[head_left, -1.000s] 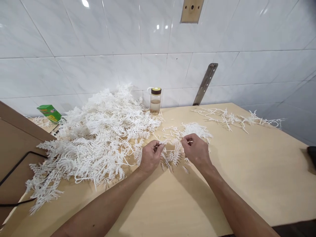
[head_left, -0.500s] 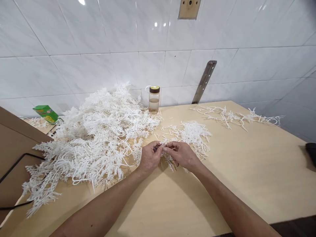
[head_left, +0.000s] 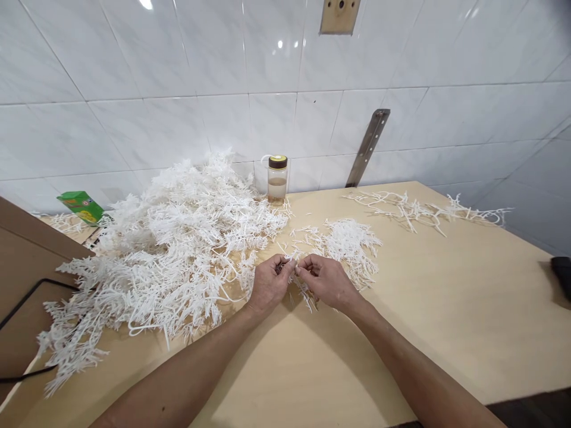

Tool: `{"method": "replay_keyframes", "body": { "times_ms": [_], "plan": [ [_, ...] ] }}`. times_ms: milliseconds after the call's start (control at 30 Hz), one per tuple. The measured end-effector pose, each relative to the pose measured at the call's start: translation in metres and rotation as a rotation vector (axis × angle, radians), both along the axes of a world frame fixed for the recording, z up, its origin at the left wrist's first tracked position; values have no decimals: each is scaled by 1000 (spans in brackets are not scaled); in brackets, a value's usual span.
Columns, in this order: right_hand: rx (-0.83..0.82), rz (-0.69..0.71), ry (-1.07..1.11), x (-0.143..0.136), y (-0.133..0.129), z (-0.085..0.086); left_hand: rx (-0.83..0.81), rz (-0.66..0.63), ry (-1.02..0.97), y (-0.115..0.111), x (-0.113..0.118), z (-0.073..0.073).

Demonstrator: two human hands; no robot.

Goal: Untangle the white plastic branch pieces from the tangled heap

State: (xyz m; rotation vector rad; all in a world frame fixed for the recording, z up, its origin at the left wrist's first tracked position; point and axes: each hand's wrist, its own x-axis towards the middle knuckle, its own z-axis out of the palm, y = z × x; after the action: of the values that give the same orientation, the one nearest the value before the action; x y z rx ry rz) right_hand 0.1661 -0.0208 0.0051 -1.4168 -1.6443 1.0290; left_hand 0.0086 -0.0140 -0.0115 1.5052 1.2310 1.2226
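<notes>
My left hand (head_left: 270,284) is closed in a pinch on a white plastic sprig (head_left: 307,295), part of which shows below and between the hands. My right hand (head_left: 328,282) is pinched close beside the left fingertips; whatever lies between its fingers is too small to make out. A big heap of white branching sprigs (head_left: 178,238) spreads to the left of my hands. Just behind my right hand lies a smaller pile of short white pieces (head_left: 352,242), with loose bits scattered around it.
Several bare white stems (head_left: 414,211) lie at the back right of the wooden table (head_left: 468,297). A bottle (head_left: 277,179) stands by the tiled wall. Far left are a green box (head_left: 81,206) and cardboard (head_left: 35,255); a dark object (head_left: 562,276) sits at the right edge.
The fingertips of my two hands have shifted slightly, and a small gap now shows between them. The whole view has moved a little.
</notes>
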Motion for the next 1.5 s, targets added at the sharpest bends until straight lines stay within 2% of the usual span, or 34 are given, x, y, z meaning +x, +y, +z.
{"method": "replay_keyframes", "body": {
  "times_ms": [167, 300, 500, 733, 1033, 1267, 1400, 1500],
  "plan": [
    [-145, 127, 175, 7, 3, -5, -52, -55, -33, 1, -2, 2],
    [-178, 140, 263, 11, 7, -9, -112, -107, -101, 2, -2, 4],
    [-236, 155, 407, 12, 10, -9, -129, -109, -130, 1, -2, 4],
    [-153, 139, 297, 10, 6, -5, -82, -64, -69, 2, -2, 2],
    [-29, 35, -5, 6, 2, 5, -22, -58, 28, 0, 0, 2],
    [40, -7, -163, 1, 3, -1, 138, -21, 259, -5, 2, -3],
    [-54, -109, -115, 2, 6, -8, 266, -23, 248, -10, 3, -2],
    [-102, -142, 53, 7, 8, -9, 171, -65, 137, -9, 3, -1]
  ]
}}
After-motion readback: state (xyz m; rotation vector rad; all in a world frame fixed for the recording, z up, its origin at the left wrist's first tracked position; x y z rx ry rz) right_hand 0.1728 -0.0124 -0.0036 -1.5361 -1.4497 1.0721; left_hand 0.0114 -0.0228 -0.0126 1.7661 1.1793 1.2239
